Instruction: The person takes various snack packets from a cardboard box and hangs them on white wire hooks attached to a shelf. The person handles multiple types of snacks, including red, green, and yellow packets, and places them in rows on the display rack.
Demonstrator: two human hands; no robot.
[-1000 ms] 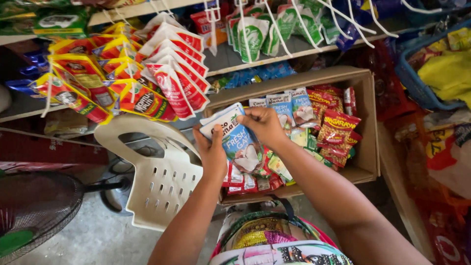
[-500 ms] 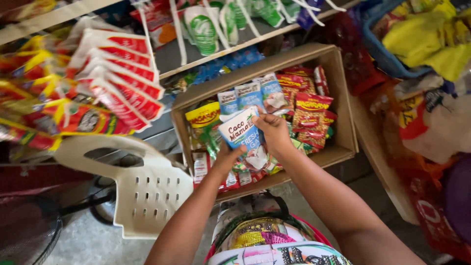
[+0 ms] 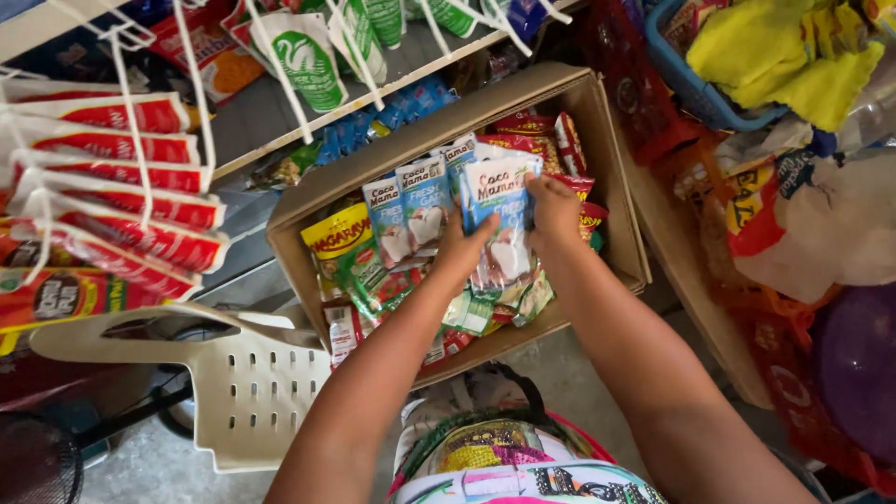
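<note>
1. Clearly, the open brown cardboard box (image 3: 597, 140) is the biggest thing in hand; it sits on the floor at twelve o'clock from the person, packed with upright and tumbled snack sachets, so any packet going in has to find a gap between its neighbours rather than be pushed down on top of them.
2. The white slotted plastic chair (image 3: 252, 392) stands at nine o'clock of the box, just beside its near corner, and it does not crowd the arms.
3. The blue-and-white coconut-picture foil packet (image 3: 499, 224) is upright over the middle of the box, at three o'clock of a row of matching blue-and-white packets (image 3: 411, 215); judged from that row, it does best kept vertical and facing the same way.
4. The right hand (image 3: 553, 210) grasps the packet's right edge near the top, fingers wrapped over the front.
5. The left hand (image 3: 462, 252) grips its lower left side, thumb on the face; a two-sided hold like this should keep thin foil from buckling.
6. The red-and-yellow crisp bags (image 3: 551, 140) at one o'clock lean close, so I would ease sideways gently.
</note>
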